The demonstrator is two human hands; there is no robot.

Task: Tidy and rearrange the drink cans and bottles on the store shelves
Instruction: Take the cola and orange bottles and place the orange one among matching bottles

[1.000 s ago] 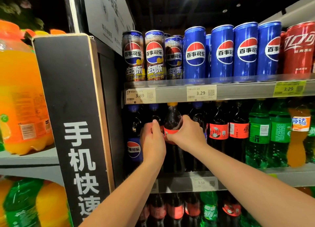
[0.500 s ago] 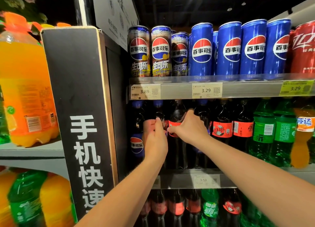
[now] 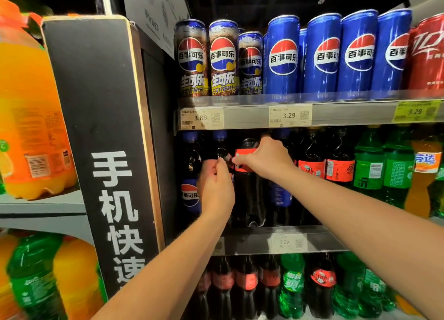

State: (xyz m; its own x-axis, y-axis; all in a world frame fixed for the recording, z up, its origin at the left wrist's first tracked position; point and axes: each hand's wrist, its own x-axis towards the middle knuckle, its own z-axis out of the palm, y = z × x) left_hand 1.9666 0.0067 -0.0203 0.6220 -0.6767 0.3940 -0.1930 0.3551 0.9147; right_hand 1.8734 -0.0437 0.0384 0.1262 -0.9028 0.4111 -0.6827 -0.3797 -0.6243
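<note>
On the middle shelf (image 3: pixel 336 241) stands a dark cola bottle with a red label (image 3: pixel 249 194), upright among blue-capped Pepsi bottles (image 3: pixel 189 175). My right hand (image 3: pixel 266 158) grips it around the shoulder and label. My left hand (image 3: pixel 216 187) wraps round the neighbouring dark bottle just to its left, hiding most of that bottle. Blue Pepsi cans (image 3: pixel 322 57) and dark lemon-flavour Pepsi cans (image 3: pixel 192 60) line the top shelf.
A black signboard with white characters (image 3: pixel 108 151) juts out at the left of the shelves. Large orange soda bottles (image 3: pixel 31 108) sit beyond it. Red-labelled cola (image 3: pixel 338 161) and green Sprite bottles (image 3: pixel 367 165) fill the right; more bottles stand below.
The red-labelled bottle has gone back deeper under the top shelf, its cap now hidden. Both hands followed it in and up slightly.
</note>
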